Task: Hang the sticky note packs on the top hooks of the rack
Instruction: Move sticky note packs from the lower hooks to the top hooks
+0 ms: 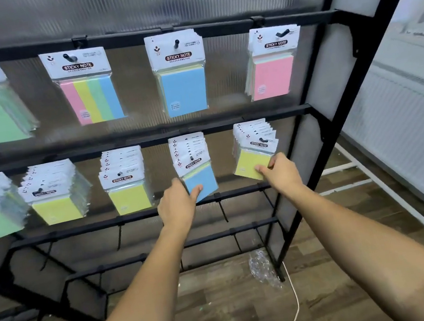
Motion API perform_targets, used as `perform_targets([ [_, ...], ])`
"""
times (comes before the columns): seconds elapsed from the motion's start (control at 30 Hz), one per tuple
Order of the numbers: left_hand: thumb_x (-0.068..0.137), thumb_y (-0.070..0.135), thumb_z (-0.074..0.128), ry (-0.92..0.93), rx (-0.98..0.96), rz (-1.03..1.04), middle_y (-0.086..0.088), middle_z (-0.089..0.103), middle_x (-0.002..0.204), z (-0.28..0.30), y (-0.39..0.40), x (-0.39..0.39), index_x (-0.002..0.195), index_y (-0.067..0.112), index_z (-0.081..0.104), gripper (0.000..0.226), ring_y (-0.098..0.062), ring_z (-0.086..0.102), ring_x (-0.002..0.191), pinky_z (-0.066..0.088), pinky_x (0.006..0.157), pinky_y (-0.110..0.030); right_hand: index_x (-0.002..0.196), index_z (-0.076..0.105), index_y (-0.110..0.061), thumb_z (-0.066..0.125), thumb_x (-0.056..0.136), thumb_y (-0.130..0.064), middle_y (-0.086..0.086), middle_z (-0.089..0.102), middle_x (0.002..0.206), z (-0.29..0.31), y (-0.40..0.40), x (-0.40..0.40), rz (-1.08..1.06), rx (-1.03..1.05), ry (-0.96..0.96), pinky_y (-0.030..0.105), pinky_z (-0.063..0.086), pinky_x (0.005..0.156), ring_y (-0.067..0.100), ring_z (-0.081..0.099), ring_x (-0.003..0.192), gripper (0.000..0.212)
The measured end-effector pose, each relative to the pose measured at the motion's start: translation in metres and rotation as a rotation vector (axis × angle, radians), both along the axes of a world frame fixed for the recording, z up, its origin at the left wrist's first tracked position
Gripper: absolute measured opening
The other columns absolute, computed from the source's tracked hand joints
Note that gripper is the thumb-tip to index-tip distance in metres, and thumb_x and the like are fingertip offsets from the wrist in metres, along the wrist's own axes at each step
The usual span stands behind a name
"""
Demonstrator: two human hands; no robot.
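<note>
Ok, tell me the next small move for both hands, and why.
Probably slide both front packs forward off their second-row hooks. The left hand pinches the blue pack and the right hand pinches the yellow pack, yet both packs still hang on the hooks, and the task wants them on the top row.

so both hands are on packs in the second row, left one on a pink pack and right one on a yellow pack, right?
Not quite: the head view shows the left hand holding a blue pack, not a pink one. The rest stands: the right hand is on a yellow pack, and both packs hang in the second row.
</note>
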State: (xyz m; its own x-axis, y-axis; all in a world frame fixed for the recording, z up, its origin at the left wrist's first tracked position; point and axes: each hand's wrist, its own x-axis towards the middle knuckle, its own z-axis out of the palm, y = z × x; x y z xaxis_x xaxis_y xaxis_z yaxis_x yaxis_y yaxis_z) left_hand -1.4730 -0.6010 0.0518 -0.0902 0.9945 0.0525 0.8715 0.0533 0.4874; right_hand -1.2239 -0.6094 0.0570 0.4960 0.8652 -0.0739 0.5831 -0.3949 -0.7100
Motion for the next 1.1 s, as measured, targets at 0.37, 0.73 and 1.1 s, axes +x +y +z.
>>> perform_targets([
  [0.37, 0.096, 0.054, 0.052, -0.013, 0.032, 0.020, -0.007, 0.067, 0.077, 0.001, -0.019, -0.004, 0.078, 0.013, 0.059, 0.045, -0.032, 0.061, 0.078, 0.044, 0.061, -0.034, 0.082, 0.051, -0.016, 0.056, 0.099, -0.040, -0.007, 0.054, 0.073, -0.011, -0.029, -0.010, -0.006, 0.178, 0.126, 0.036, 0.039, 0.071, 0.023, 0.054, 0.081, 0.030],
  [0.73, 0.098, 0.051, 0.049, -0.056, 0.129, -0.018, 0.000, 0.052, 0.056, 0.025, -0.047, -0.018, 0.072, 0.010, 0.056, 0.049, -0.029, 0.055, 0.066, 0.031, 0.051, -0.033, 0.071, 0.045, -0.009, 0.048, 0.103, -0.038, -0.003, 0.047, 0.063, 0.009, -0.061, -0.028, -0.049, 0.337, 0.088, 0.038, 0.031, 0.062, 0.022, 0.043, 0.064, 0.043],
  [1.1, 0.099, 0.045, 0.051, -0.250, 0.130, -0.060, -0.004, 0.058, 0.060, 0.027, -0.065, -0.049, 0.073, 0.013, 0.058, 0.041, -0.026, 0.053, 0.064, 0.039, 0.055, -0.035, 0.077, 0.051, -0.007, 0.051, 0.102, -0.036, -0.004, 0.042, 0.061, 0.027, -0.073, -0.066, 0.128, 0.427, 0.146, 0.021, 0.030, 0.054, 0.015, 0.036, 0.059, 0.039],
])
